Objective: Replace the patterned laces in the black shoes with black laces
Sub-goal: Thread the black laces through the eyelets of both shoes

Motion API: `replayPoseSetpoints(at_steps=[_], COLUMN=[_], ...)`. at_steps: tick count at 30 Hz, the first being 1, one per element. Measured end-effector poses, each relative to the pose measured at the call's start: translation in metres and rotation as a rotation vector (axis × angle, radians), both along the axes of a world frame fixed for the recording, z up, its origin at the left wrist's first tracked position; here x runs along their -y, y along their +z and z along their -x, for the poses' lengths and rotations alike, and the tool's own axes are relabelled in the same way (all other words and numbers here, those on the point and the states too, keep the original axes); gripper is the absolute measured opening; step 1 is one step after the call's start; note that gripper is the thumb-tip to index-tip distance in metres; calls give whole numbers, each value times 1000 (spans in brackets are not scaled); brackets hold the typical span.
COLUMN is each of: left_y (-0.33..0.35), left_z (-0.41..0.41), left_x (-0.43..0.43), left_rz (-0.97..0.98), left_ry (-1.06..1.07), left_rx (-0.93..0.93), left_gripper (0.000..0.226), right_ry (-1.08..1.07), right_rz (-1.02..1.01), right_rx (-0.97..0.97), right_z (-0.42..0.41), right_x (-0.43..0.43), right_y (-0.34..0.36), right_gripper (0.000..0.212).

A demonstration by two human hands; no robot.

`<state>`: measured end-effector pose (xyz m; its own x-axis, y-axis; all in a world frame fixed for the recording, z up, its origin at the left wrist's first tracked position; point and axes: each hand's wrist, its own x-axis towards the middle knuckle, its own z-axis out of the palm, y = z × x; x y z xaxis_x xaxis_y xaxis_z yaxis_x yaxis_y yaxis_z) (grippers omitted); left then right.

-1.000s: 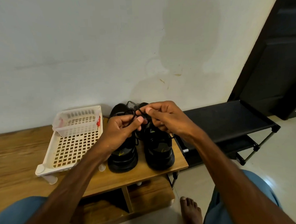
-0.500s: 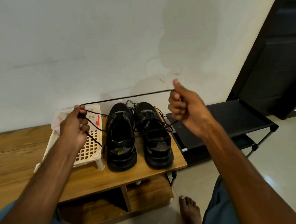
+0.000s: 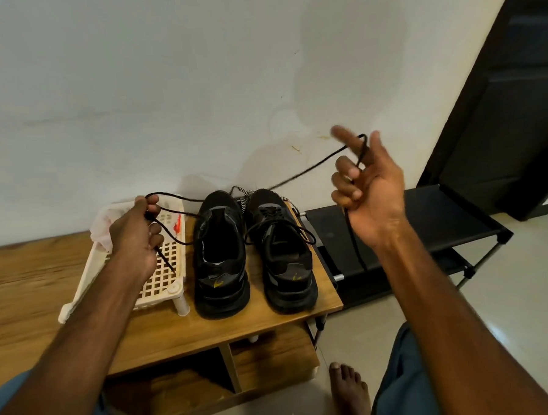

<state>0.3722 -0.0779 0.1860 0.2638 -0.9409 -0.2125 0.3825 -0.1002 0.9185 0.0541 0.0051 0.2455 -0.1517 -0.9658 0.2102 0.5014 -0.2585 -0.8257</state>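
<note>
Black lace [image 3: 312,166] is strung in the air between both hands, above 2 shoes on the bench [image 3: 32,283]. Left hand [image 3: 134,240] pinches 1 end, its tip dangling over the white tray [image 3: 162,276]. Right hand [image 3: 372,192] is half open, with the lace looped over the forefinger and passing under loosely curled lower fingers. Shoe by the tray [image 3: 220,264] looks unlaced; other shoe [image 3: 286,257] carries black lacing. Patterned laces [image 3: 243,197] lie behind. Risks: the loose loop slips off the forefinger and the tail drops onto the black rack [image 3: 426,224]; slack snags the laced shoe.
</note>
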Motion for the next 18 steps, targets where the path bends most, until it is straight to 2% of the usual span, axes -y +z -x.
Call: replayPoseSetpoints(at_steps=[2,5,6,7,9,10,12,14,16,18], left_y=[4,17,20,22,27,31,43,57,66,73], left_z=[11,32,37,40,42,43,48,56,63,68], left_x=[-8,-26,-31,-35,-40,-42,-46,-49,-51,-52], left_rz=[106,318,396,469,572,598,608,591,568,560], left_ry=[-89,-213,-243,-262,-291,-315,-379,-425,-476,-568], left_rx=[176,492,610,730,881,880,768,619,553,572], left_gripper=[33,38,38,37,36,36,37,41,44,46], right_ry=[-116,-179,-184,-197,-245,-267,-225,-71,48,83], right_rz=[-123,-232,-293,-352,-365,-308,-153,-46,-2,64], right_rx=[-466,-1340,-1532,-1637,-1703,-1682,-1516,-1300,-1197,-1134], right_z=[-8,-18,-19,-21,-25,-28,-33,-42,-54,-68], right_x=[0,1,1,2,3,3,4,3,3,6], right_y=[-4,-19,-23,-25,-23,-20,-15,-11,-15,-20], right_gripper=[58,47,40,30,9,16,42,62,71,66])
